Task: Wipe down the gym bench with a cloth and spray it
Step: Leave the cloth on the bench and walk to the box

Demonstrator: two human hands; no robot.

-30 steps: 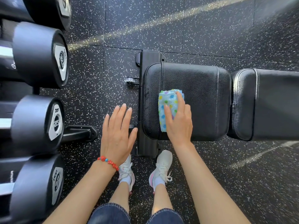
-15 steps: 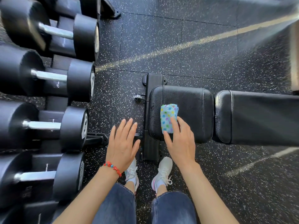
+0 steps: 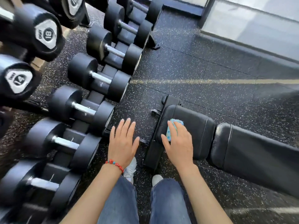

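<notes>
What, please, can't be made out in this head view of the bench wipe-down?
- Cloth: mostly hidden under the right hand; how it is folded can't be told.
- Bench: its far end is cut off by the right edge.
- Spray bottle: not in view.
- Dumbbell labels: blurred by motion, numbers uncertain.
- Left hand: hovers flat; its palm side is hidden.

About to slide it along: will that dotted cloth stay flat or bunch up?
Probably soft and floppy: the cloth sits folded under the right hand. It may bunch, since the bench pad looks grippy. Likely very light.
</notes>
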